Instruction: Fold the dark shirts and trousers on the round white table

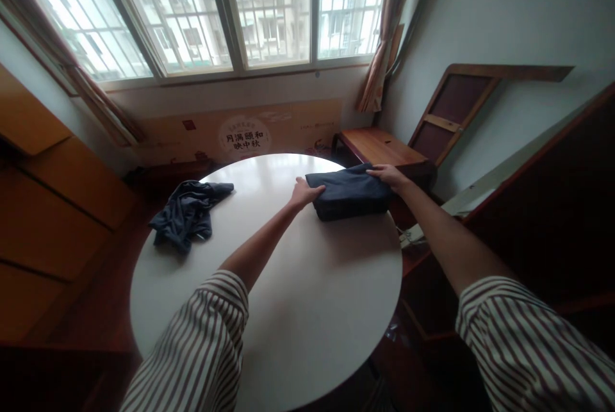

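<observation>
Two bare hands grip one dark navy, roughly rectangular bundle of folded cloth (pixel 353 193). The left hand (pixel 306 193) closes on its left end, thumb lying over the top near the corner, the other fingers mostly hidden. The right hand (pixel 387 175) pinches the far right part of its upper edge between thumb and fingers. Both grips are narrow, with fabric between the digits. Several layers show along the near side of the bundle, but they cannot be counted, and I cannot read any label on it.

The bundle is at the far right part of one round, glossy white table (pixel 307 316); whether it rests fully on the top or is slightly raised, I cannot tell. A second piece of dark blue-grey cloth (pixel 188 212), just one, lies crumpled at the table's far left edge, partly over the rim, well apart from the hands. A small pale spot shows on its near side, too small to read.

Two sleeves (pixel 199 335) with dark and white stripes cover the upper arms. Beyond the table, one long, peach-coloured printed panel (pixel 300 125) stands under the window. Its round pale emblem reads "月满颐和 映中秋" in two lines; the smaller lettering is illegible. The window (pixel 273 8) shows four panes with bars outside, between two gathered, brownish patterned curtains (pixel 377 72). To the right stands one low, reddish-brown wooden bench (pixel 379 145).
</observation>
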### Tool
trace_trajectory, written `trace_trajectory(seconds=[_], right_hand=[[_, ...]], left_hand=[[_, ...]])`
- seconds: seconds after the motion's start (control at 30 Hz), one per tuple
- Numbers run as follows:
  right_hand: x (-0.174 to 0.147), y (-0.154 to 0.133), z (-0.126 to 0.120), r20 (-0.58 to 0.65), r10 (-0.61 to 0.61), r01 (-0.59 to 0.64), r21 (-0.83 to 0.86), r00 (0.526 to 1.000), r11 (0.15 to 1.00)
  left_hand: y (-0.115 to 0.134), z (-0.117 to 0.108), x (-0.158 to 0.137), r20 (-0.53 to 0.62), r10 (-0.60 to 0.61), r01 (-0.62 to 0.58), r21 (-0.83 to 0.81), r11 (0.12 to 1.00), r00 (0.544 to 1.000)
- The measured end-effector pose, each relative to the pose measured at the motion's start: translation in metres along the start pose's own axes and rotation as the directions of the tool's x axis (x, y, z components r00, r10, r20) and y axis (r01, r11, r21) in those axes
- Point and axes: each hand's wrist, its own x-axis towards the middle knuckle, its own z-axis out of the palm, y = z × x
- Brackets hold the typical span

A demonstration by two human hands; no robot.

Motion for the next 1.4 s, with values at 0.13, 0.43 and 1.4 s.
trace_trajectory(seconds=[0.13,0.43,1.4], right_hand=[[0.000,-0.022,0.021,-0.002,-0.216,0.172,-0.599,0.976,0.782],[-0.013,0.008,0.063,0.205,-0.054,0.208,-0.877,0.977,0.434],[-0.063,0.006,0.118,0.316,-0.166,0.356,-0.854,0.934,0.380]], left_hand=[[0.022,0.013,0.004,0.215,0.480,-0.518,0.501,0.693,0.850],[-0.015,0.044,-0.007,0.436,0.327,-0.543,0.722,0.430,0.839],[-0.011,-0.003,0.009,0.407,0.292,-0.485,0.533,0.694,0.866]])
